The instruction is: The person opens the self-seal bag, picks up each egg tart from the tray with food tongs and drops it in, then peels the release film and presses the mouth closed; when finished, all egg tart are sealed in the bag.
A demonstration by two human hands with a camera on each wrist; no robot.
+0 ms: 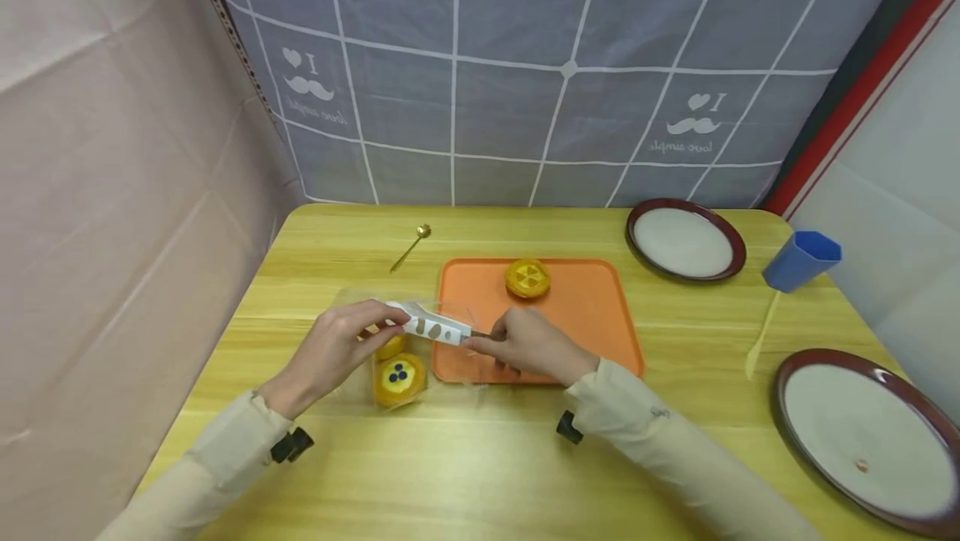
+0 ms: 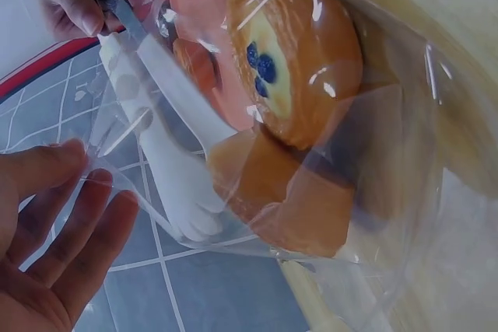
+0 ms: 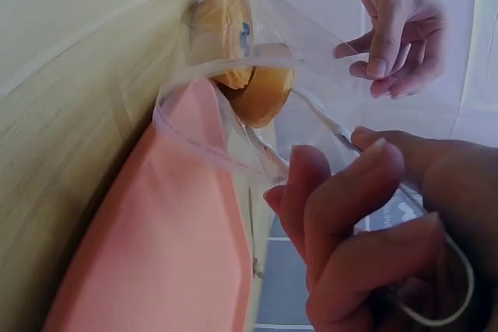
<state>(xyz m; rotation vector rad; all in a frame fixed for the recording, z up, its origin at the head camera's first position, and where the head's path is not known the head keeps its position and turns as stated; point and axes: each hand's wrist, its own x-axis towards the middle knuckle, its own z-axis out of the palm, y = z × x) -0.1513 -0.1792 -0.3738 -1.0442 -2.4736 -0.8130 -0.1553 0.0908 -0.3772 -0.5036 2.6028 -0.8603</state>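
My right hand (image 1: pixel 525 345) grips a pair of tongs (image 1: pixel 435 328) with white, brown-spotted, paw-shaped ends. Those ends reach into a clear plastic bag (image 2: pixel 389 138), close beside a plain-sided tart (image 2: pixel 284 192). Also in the bag is a tart with three blueberries (image 1: pixel 400 380). My left hand (image 1: pixel 341 345) pinches the bag's edge near the tong ends, with the thumb against the fingers. The bag's mouth overlaps the left side of an orange tray (image 1: pixel 585 324). A tart with a segmented top (image 1: pixel 527 278) rests at the tray's back edge.
Behind the bag lies a small gold spoon (image 1: pixel 411 247). Two dark-rimmed plates (image 1: pixel 682 241) stand on the right side of the table, the nearer plate (image 1: pixel 862 433) with a small speck. A blue cup (image 1: pixel 802 262) and a pale yellow utensil (image 1: pixel 762 334) are between them.
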